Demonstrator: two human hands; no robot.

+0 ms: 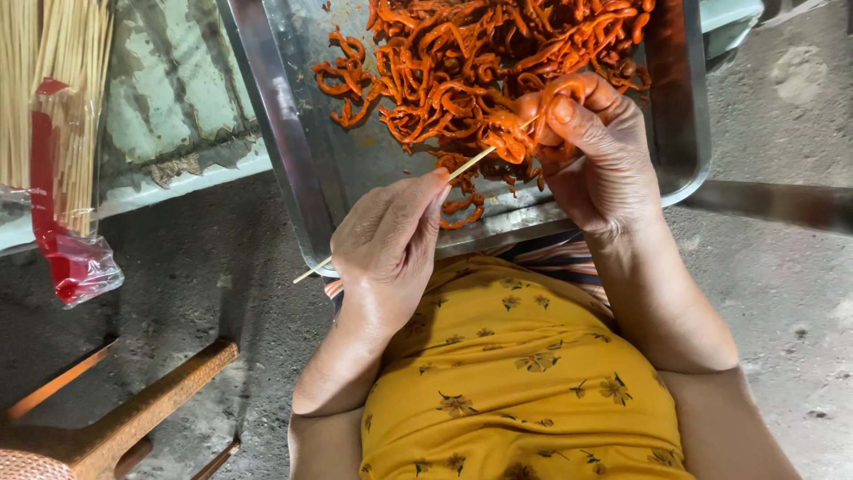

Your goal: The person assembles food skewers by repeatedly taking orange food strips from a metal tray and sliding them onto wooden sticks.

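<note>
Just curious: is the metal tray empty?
No, the metal tray holds a heap of orange strips near both hands.

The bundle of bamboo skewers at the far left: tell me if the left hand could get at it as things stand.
Probably yes. The bundle of skewers lies open on the left hand's side with nothing between, but that hand holds a skewer and would need freeing.

- You're working over the steel tray [684, 133], and its raised rim is walling in both sides.
- The orange strip heap [480, 62] is crowding the tray's far half; bare metal is showing at the near left.
- Your skewer [466, 164] is angling across that gap.
- The bagged skewer bundle [53, 133] is sitting well apart, leaving open concrete between.
</note>
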